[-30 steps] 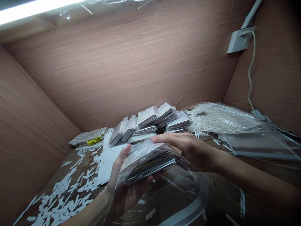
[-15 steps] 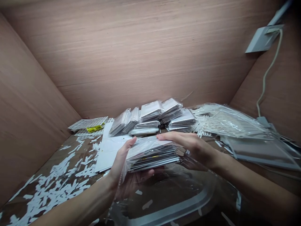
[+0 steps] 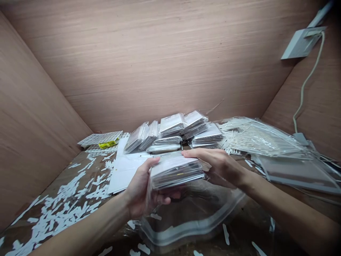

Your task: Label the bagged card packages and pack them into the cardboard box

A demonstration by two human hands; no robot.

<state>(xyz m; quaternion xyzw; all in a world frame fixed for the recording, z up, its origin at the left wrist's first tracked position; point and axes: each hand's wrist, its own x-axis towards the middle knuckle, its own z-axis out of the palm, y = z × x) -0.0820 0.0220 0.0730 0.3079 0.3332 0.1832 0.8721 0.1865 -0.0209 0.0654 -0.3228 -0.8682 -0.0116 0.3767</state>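
While white paper scraps point(image 3: 66, 199) litter the lower left of the frame, sheets of labels point(image 3: 99, 138) with a yellow piece on top lie further up, against the brown wall. Just right of them a blank white sheet point(image 3: 124, 172) lies flat. At centre the left hand point(image 3: 142, 192) curls around the near end and underside of a stack of packets point(image 3: 177, 170), held clear of the table. The right hand point(image 3: 221, 165) grips the stack's other end, fingers laid along the top edge. Directly behind, close to the fingertips, wrapped piles point(image 3: 183, 131) crowd the way to the wall. A clear zip bag point(image 3: 191, 220) sags below both hands. Right of centre lies a bag of white plastic parts point(image 3: 263, 138) – beside a grey panel point(image 3: 298, 174) – and at upper right a wall box point(image 3: 302, 42) trails a cable point(image 3: 303, 92).
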